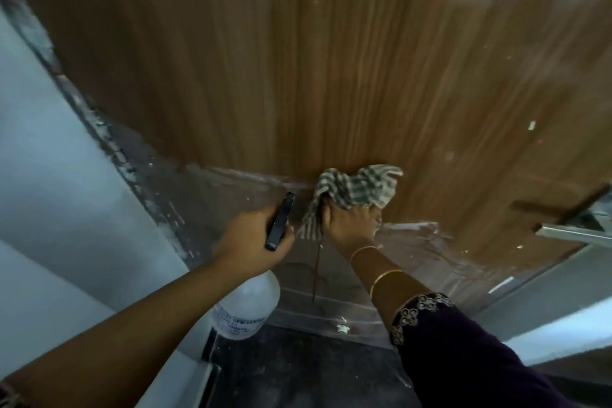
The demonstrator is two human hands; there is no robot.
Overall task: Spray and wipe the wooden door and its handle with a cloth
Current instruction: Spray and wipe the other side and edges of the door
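- The right hand (347,222) grips a bunched checked cloth (361,189), fingers curled into its folds, and presses it against the wooden door (331,60), low on the panel.
- Just left of the cloth, the left hand (251,242) is wrapped round the neck of a spray bottle (246,305). Its black nozzle points up at the door and its white body hangs below the fist.
- The handle (569,219) sits well to the right of the cloth, at about the same height, and nothing touches it.
- The wiping would likely go best with the cloth spread flatter under the palm. Long strokes along the grain, working rightward from the cloth toward the handle, would suit it, with the bottle kept off to the left, clear of the wood.
- Below the cloth, what looks like clear film (331,275) covers the door's lower part, so wiping there probably reaches little wood.
- Three things are hard to make out: whether the wood around the cloth is wet, what the blurred bottle label says, and whether a finger rests on the trigger.
- The handle, far right of the cloth, is cut off by the frame edge, so its shape is unclear.
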